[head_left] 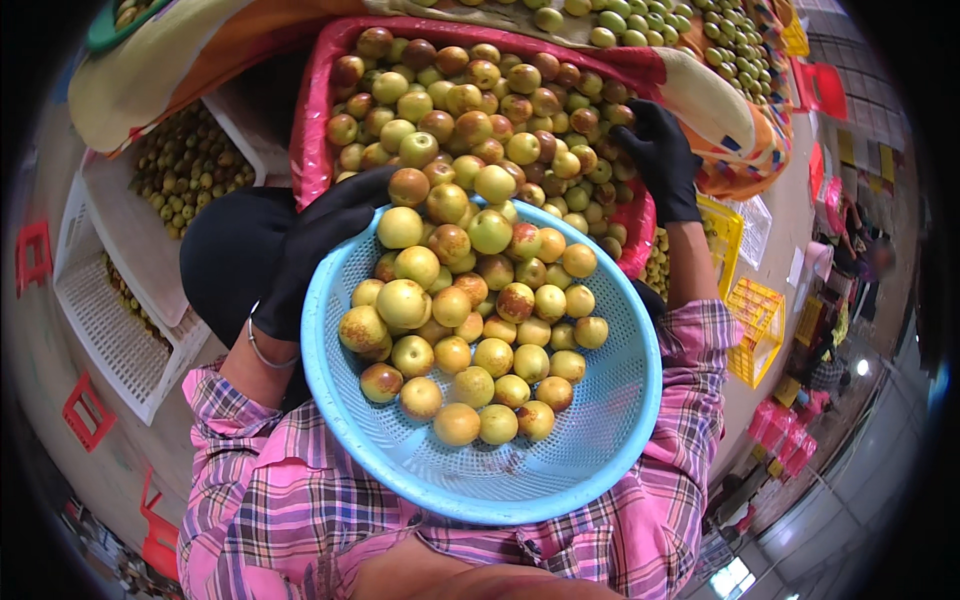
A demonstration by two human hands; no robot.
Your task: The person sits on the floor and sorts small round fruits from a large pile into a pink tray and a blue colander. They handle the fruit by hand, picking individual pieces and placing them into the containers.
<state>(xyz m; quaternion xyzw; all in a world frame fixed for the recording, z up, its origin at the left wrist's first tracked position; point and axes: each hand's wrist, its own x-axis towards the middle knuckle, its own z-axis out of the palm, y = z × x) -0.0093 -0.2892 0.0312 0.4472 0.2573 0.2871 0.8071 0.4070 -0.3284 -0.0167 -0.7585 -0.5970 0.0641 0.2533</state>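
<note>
A light blue plastic colander (470, 488) rests over my lap, partly filled with yellow-green and reddish-brown jujubes (435, 310). My left hand (335, 235), in a black glove, lies against its far left rim with the fingers stretched toward the fruit; their tips are partly hidden. Beyond the colander stands a crate lined with red plastic (314, 120), heaped with more jujubes (470, 98). The fruit of both meets at the colander's far rim. My right hand (660, 160), also black-gloved, is at the crate's right side, fingers apart and touching the heap, holding nothing visible.
Behind the crate, a patterned cloth (715, 125) borders a surface with greener fruit (640, 22). White crates (130, 300) with jujubes stand at left, near red stools (88, 412). Yellow crates (755, 330) stand at right. People are farther off at right.
</note>
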